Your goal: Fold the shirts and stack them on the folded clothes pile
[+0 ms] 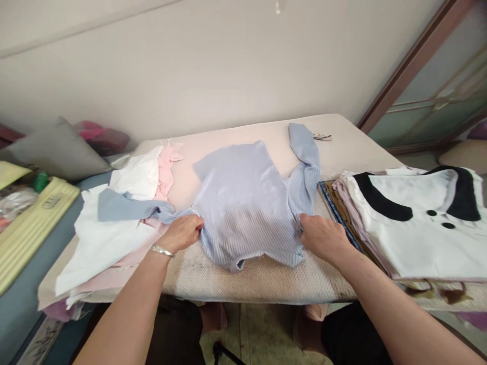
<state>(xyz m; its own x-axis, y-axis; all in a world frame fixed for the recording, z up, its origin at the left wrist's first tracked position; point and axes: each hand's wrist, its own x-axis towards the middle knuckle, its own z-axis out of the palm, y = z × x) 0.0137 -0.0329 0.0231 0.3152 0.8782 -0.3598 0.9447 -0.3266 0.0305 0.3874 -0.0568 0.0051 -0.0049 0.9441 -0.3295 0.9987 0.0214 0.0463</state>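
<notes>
At frame centre, the blue ribbed sweater (243,203) lies spread on the padded table (266,281). The left hand (182,232) and right hand (323,237) each pinch a side edge. Bare tabletop lies behind, with loose clothes (110,238) crowding the left and a folded stack (418,228) the right.

Far strip: we are seeing bare table (350,152) lying open beyond the blue sweater (243,203); only a small metal object (322,136) is sitting there, far right.
Left side: a loose pile of white and pink clothes (114,238) is crowding our left hand (182,230).
Right side: a folded stack (418,223) is blocking us just beside our right hand (323,235).
Near edge: we are finding a narrow bare strip running along the table's near edge.
</notes>
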